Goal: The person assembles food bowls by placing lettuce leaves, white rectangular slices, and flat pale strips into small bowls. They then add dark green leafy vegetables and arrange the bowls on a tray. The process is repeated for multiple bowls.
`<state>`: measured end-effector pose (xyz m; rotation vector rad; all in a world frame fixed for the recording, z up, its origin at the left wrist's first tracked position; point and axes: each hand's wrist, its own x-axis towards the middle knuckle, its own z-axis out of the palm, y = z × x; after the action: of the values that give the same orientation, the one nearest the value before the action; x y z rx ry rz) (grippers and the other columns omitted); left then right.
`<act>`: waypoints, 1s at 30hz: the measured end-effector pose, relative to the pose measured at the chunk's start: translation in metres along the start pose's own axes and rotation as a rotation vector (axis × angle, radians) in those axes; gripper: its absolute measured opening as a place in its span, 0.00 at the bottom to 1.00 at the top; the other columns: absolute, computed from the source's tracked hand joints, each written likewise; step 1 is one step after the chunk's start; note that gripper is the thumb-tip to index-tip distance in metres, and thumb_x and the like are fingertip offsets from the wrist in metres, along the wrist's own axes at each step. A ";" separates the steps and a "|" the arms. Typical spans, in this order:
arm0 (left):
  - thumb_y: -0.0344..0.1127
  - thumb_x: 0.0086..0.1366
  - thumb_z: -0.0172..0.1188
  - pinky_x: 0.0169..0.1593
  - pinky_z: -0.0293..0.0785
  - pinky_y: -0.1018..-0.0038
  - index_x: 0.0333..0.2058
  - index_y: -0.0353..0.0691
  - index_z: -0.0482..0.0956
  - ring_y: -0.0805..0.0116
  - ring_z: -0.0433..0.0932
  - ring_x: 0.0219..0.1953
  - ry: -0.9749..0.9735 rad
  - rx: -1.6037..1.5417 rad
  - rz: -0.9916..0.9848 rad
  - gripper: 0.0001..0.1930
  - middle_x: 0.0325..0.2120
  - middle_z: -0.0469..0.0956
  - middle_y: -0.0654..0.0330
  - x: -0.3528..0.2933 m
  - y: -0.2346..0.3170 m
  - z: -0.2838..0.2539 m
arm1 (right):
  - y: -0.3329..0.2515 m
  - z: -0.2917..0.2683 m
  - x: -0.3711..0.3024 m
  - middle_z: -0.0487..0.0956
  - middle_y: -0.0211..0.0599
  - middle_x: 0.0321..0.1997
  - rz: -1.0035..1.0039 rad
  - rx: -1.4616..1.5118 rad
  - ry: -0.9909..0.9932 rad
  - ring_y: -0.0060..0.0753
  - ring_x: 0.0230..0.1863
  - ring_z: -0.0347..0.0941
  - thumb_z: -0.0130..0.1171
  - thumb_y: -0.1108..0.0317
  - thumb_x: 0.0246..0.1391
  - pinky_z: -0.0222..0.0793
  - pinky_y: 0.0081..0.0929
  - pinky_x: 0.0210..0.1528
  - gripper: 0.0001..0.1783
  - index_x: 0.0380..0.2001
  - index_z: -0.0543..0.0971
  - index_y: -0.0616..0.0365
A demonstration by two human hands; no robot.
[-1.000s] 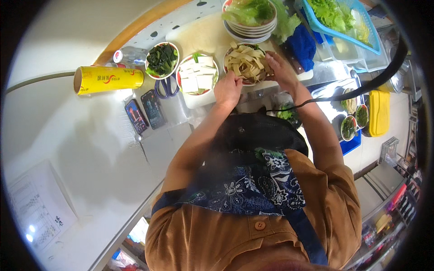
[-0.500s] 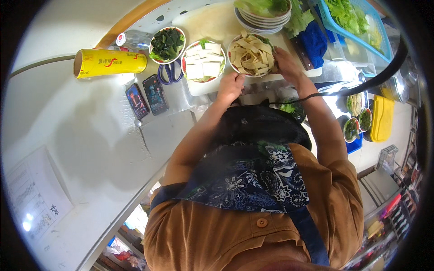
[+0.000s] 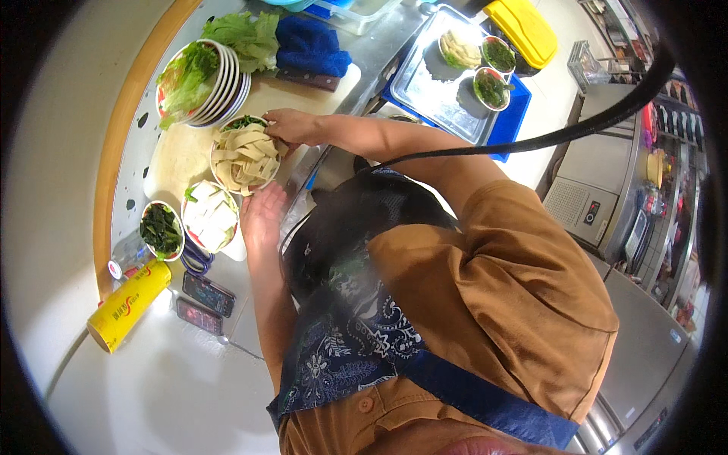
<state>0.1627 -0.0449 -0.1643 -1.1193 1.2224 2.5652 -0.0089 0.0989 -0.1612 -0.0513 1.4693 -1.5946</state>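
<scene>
A bowl (image 3: 213, 170) of broad pale strips (image 3: 247, 158) sat on a cutting board (image 3: 170, 164), its rim touched by a worker's right hand (image 3: 296, 127); whether clamped could not be told. The left hand (image 3: 264, 213), unclenched, lay just beside the bowl.

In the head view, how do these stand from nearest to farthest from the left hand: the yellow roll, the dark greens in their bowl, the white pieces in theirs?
From the left hand:
1. White pieces, just to its left.
2. Dark greens, farther left, past the white pieces.
3. Yellow roll, farthest, toward the picture's lower left.
</scene>
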 end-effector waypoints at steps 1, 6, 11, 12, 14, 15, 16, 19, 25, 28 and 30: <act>0.30 0.68 0.48 0.54 0.71 0.55 0.44 0.33 0.60 0.49 0.74 0.48 -0.015 0.014 -0.002 0.10 0.47 0.70 0.37 0.001 0.000 -0.001 | 0.000 -0.001 -0.001 0.76 0.46 0.37 -0.017 0.010 -0.010 0.45 0.33 0.78 0.48 0.69 0.57 0.82 0.41 0.31 0.18 0.50 0.68 0.65; 0.33 0.69 0.47 0.59 0.66 0.56 0.50 0.33 0.62 0.51 0.72 0.51 -0.010 0.009 -0.033 0.15 0.50 0.69 0.40 -0.002 -0.003 -0.014 | -0.004 -0.004 -0.013 0.78 0.45 0.39 0.016 -0.023 -0.061 0.40 0.36 0.79 0.45 0.66 0.61 0.80 0.37 0.33 0.19 0.53 0.66 0.64; 0.37 0.69 0.46 0.62 0.61 0.57 0.55 0.32 0.62 0.52 0.68 0.55 -0.033 -0.094 -0.065 0.20 0.54 0.66 0.41 -0.023 -0.004 -0.043 | -0.010 -0.040 -0.035 0.78 0.47 0.40 0.009 -0.010 -0.014 0.36 0.39 0.78 0.46 0.63 0.63 0.78 0.30 0.37 0.21 0.54 0.66 0.67; 0.37 0.69 0.46 0.63 0.60 0.56 0.56 0.32 0.62 0.50 0.66 0.57 -0.037 -0.136 -0.049 0.21 0.55 0.63 0.39 -0.029 -0.004 -0.048 | -0.010 -0.056 -0.043 0.78 0.48 0.41 -0.037 -0.047 0.012 0.36 0.39 0.78 0.46 0.63 0.63 0.78 0.29 0.37 0.22 0.53 0.67 0.68; 0.39 0.70 0.43 0.65 0.55 0.58 0.60 0.31 0.57 0.52 0.61 0.61 0.001 -0.203 -0.020 0.24 0.58 0.60 0.41 -0.040 -0.003 -0.054 | -0.005 -0.095 -0.069 0.79 0.51 0.38 -0.189 -0.128 0.002 0.40 0.35 0.79 0.48 0.64 0.62 0.78 0.30 0.33 0.20 0.49 0.69 0.70; 0.39 0.70 0.42 0.66 0.54 0.58 0.60 0.30 0.56 0.53 0.60 0.61 0.059 -0.316 -0.028 0.25 0.59 0.60 0.42 -0.044 -0.001 -0.055 | -0.003 -0.115 -0.081 0.79 0.49 0.37 -0.102 0.002 0.032 0.37 0.33 0.78 0.50 0.65 0.60 0.78 0.28 0.33 0.19 0.47 0.71 0.71; 0.39 0.70 0.41 0.67 0.53 0.59 0.60 0.29 0.55 0.54 0.60 0.62 0.117 -0.427 -0.035 0.25 0.60 0.60 0.44 -0.047 0.002 -0.055 | 0.002 -0.139 -0.100 0.79 0.46 0.35 -0.188 0.127 -0.068 0.34 0.32 0.78 0.50 0.67 0.59 0.78 0.28 0.33 0.17 0.46 0.72 0.70; 0.38 0.71 0.37 0.68 0.48 0.62 0.61 0.26 0.52 0.58 0.56 0.65 0.253 -0.590 0.005 0.26 0.62 0.58 0.47 -0.052 0.013 -0.051 | 0.027 -0.199 -0.138 0.79 0.46 0.36 -0.077 0.038 0.161 0.34 0.36 0.79 0.49 0.67 0.60 0.79 0.28 0.36 0.16 0.45 0.73 0.69; 0.33 0.68 0.36 0.69 0.46 0.62 0.61 0.23 0.51 0.56 0.52 0.66 0.376 -0.657 0.033 0.26 0.63 0.54 0.44 -0.042 0.025 -0.045 | 0.102 -0.328 -0.138 0.76 0.52 0.32 0.031 0.666 0.890 0.41 0.29 0.77 0.44 0.75 0.60 0.79 0.33 0.30 0.17 0.51 0.65 0.71; 0.30 0.65 0.37 0.70 0.43 0.61 0.60 0.20 0.51 0.52 0.51 0.66 0.418 -0.585 0.080 0.27 0.63 0.54 0.40 -0.030 0.023 -0.055 | 0.133 -0.377 -0.120 0.75 0.53 0.31 -0.034 0.803 1.111 0.42 0.25 0.75 0.45 0.76 0.59 0.78 0.33 0.24 0.15 0.48 0.67 0.70; 0.30 0.68 0.35 0.66 0.56 0.56 0.58 0.20 0.54 0.46 0.61 0.61 0.408 -0.641 0.065 0.23 0.57 0.62 0.35 -0.029 0.027 -0.069 | 0.141 -0.401 -0.108 0.75 0.53 0.32 -0.096 0.899 1.155 0.42 0.26 0.75 0.46 0.76 0.58 0.78 0.32 0.23 0.15 0.48 0.67 0.68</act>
<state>0.2135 -0.1050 -0.1567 -1.8099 0.4594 2.9645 -0.1013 0.4929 -0.3292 1.5369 1.3212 -2.3701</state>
